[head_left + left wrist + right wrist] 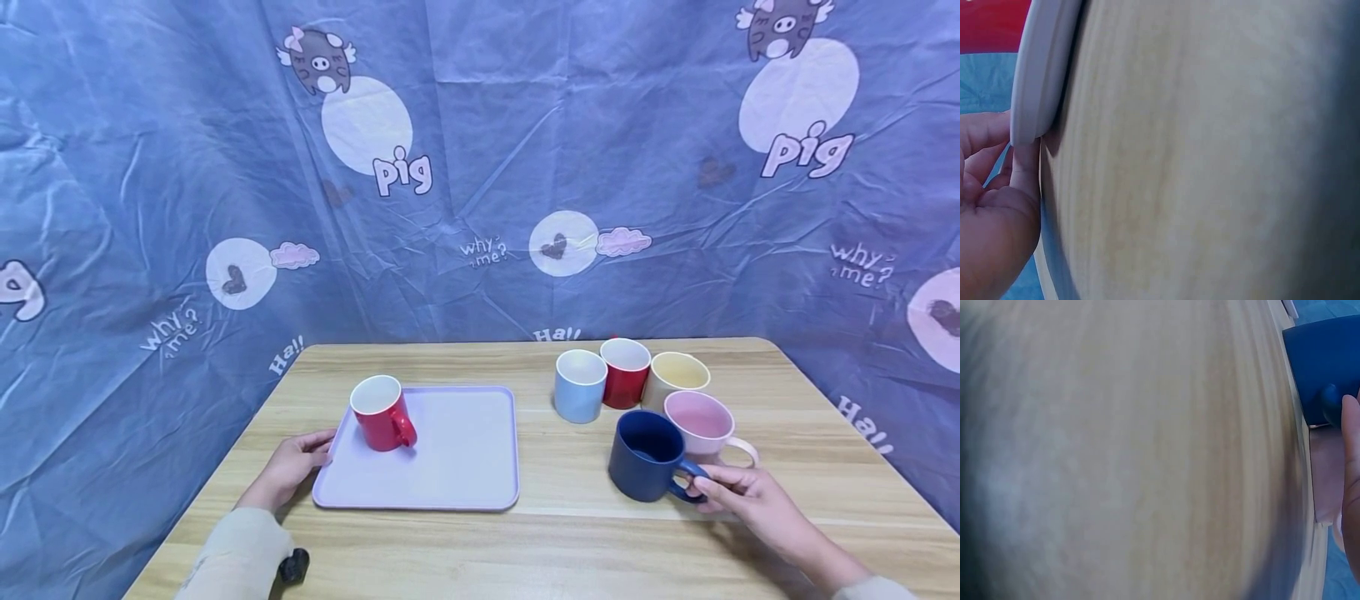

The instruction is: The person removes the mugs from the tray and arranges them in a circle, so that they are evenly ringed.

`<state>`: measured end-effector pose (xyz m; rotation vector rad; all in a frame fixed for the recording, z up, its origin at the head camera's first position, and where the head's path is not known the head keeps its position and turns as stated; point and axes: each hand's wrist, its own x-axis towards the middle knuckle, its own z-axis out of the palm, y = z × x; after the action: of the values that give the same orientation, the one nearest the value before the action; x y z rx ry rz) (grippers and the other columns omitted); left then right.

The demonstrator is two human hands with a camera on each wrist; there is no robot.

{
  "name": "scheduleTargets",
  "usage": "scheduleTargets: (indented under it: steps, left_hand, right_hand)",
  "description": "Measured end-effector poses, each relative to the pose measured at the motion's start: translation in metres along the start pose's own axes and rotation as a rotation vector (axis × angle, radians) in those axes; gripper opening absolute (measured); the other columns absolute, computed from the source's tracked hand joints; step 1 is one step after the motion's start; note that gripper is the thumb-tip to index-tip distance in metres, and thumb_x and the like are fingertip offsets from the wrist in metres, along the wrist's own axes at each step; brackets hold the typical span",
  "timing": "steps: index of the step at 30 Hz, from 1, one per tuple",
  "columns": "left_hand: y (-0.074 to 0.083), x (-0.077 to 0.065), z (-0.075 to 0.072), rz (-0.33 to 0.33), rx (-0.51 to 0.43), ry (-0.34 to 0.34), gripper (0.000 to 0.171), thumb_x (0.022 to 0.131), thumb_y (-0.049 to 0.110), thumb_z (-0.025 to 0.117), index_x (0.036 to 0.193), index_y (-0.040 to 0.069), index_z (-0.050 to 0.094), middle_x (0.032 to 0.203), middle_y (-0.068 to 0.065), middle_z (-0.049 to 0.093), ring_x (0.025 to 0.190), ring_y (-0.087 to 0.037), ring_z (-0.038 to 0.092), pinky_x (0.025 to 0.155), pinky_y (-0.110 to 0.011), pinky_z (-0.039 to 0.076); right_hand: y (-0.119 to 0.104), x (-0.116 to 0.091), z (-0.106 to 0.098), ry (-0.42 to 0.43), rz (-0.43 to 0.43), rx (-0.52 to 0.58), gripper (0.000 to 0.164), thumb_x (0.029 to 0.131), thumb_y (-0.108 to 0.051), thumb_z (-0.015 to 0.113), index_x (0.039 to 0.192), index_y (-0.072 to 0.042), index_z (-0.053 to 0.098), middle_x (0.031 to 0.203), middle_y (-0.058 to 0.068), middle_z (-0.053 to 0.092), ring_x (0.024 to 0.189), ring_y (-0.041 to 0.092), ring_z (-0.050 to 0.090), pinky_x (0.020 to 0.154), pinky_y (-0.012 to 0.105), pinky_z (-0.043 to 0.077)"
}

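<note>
A red mug [381, 421], white inside, stands on the left part of a pale lilac tray [465, 450]. At the tray's left edge my left hand [294, 465] holds the rim between thumb and fingers, and the left wrist view shows those fingers [1022, 165] against the rim. My right hand [750, 500] pinches the handle of a dark blue mug [637, 467], which is upright. Whether that mug's base touches the table cannot be told. Behind it stands a pink mug [701, 427], partly hidden, its handle close to my right hand.
A light blue mug [580, 392], a second red mug [624, 379] and a beige mug [670, 379] stand grouped at the back right of the wooden table [480, 554]. A blue printed cloth [465, 167] hangs behind the table and along its sides.
</note>
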<state>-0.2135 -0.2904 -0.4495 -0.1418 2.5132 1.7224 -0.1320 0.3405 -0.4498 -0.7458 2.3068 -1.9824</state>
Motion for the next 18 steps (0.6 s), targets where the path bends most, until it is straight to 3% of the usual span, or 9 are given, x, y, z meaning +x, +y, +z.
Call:
scheduleTargets:
  steps: [9, 15, 18]
  left_hand:
    - [0.000, 0.000, 0.000, 0.000, -0.010, -0.007, 0.049, 0.084, -0.013, 0.056, 0.131, -0.020, 0.041, 0.128, -0.034, 0.048, 0.121, -0.041, 0.047, 0.088, -0.030, 0.052]
    - [0.001, -0.001, -0.001, 0.005, -0.003, -0.003, 0.049, 0.084, -0.013, 0.055, 0.130, -0.020, 0.041, 0.128, -0.034, 0.048, 0.120, -0.041, 0.048, 0.088, -0.029, 0.052]
    - [0.001, -0.001, -0.001, 0.006, -0.005, -0.006, 0.049, 0.084, -0.013, 0.055, 0.130, -0.021, 0.041, 0.129, -0.034, 0.047, 0.121, -0.041, 0.047, 0.088, -0.029, 0.051]
  right_hand:
    - [-0.006, 0.000, -0.002, -0.008, 0.108, 0.048, 0.028, 0.096, 0.005, 0.045, 0.109, -0.004, 0.069, 0.098, 0.002, 0.071, 0.088, 0.011, 0.066, 0.072, 0.034, 0.058]
    - [-0.024, 0.003, -0.014, -0.111, 0.235, -0.060, 0.029, 0.098, -0.003, 0.049, 0.123, -0.011, 0.060, 0.113, -0.009, 0.064, 0.098, 0.005, 0.060, 0.073, 0.038, 0.058]
    - [-0.034, 0.004, -0.022, -0.198, 0.247, -0.102, 0.034, 0.098, -0.003, 0.048, 0.131, -0.008, 0.052, 0.117, -0.003, 0.060, 0.100, 0.004, 0.057, 0.072, 0.040, 0.057]
